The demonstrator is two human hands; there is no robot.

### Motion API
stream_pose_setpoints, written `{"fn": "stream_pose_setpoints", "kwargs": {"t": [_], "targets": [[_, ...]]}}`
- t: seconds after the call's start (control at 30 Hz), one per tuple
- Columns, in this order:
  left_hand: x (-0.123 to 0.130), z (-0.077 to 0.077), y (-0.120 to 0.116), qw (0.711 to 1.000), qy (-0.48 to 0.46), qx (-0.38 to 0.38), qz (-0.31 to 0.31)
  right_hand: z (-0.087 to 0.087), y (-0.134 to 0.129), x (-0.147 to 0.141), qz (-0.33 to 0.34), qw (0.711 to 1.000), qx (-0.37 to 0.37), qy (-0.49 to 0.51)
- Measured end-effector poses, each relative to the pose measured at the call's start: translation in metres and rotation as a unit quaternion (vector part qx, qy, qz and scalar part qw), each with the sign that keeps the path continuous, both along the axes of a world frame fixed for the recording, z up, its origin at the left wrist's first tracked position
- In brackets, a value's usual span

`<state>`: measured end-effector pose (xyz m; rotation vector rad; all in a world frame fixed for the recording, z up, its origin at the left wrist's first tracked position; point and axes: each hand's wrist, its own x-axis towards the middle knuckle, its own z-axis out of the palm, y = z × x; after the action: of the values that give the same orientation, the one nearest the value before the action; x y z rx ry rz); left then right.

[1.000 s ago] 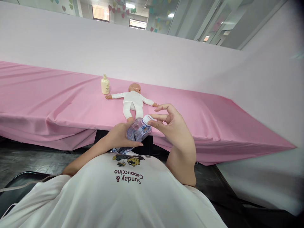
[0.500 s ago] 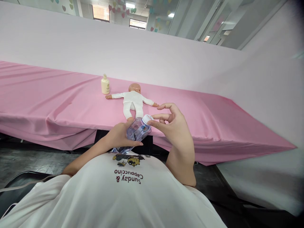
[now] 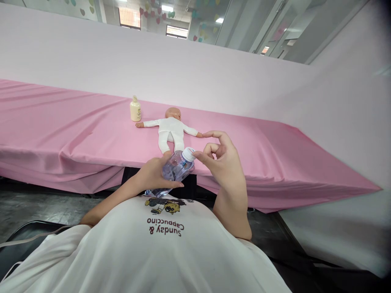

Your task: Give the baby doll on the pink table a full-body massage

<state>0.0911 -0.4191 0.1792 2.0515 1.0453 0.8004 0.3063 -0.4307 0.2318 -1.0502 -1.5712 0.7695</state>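
Observation:
A clear plastic bottle (image 3: 177, 167) is tilted in front of my shirt, its white cap (image 3: 188, 154) pointing up and to the right. Wrapped around the bottle's body is my left hand (image 3: 154, 173), its thumb lying across the near side. My right hand (image 3: 224, 160) is beside the cap, with the thumb tip at the cap's right edge. Its index finger stretches out above and the other fingers are bent, not closed around the cap. Beyond the bottle, a baby doll (image 3: 171, 127) in white clothes lies on the table, arms spread; the bottle and my left hand partly hide its feet.
A cream pump bottle (image 3: 135, 110) stands left of the doll. Pink cloth (image 3: 244, 142) covers the table and hangs over its front edge. A white partition (image 3: 183, 69) rises behind it. Part of a black chair (image 3: 33, 234) shows at lower left.
My right hand's bent fingers have drawn back from the cap to the right, and its index finger has straightened a little. My left hand and the bottle have hardly moved.

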Motion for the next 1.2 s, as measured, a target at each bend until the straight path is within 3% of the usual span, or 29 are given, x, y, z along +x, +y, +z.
{"fn": "stream_pose_setpoints", "kwargs": {"t": [0.23, 0.5, 1.2], "targets": [[0.0007, 0.0014, -0.001, 1.0, -0.007, -0.007, -0.004, -0.0012, 0.0003, 0.0011, 0.002, 0.997, 0.076, -0.011], [0.0002, 0.0012, -0.0006, 1.0, -0.008, -0.009, -0.007, -0.0039, 0.0023, 0.0027, 0.07, 0.997, 0.032, -0.015], [-0.0006, -0.0075, 0.0037, 0.999, -0.03, 0.012, 0.037, -0.0071, 0.004, 0.003, 0.062, 0.998, 0.002, -0.001]]}}
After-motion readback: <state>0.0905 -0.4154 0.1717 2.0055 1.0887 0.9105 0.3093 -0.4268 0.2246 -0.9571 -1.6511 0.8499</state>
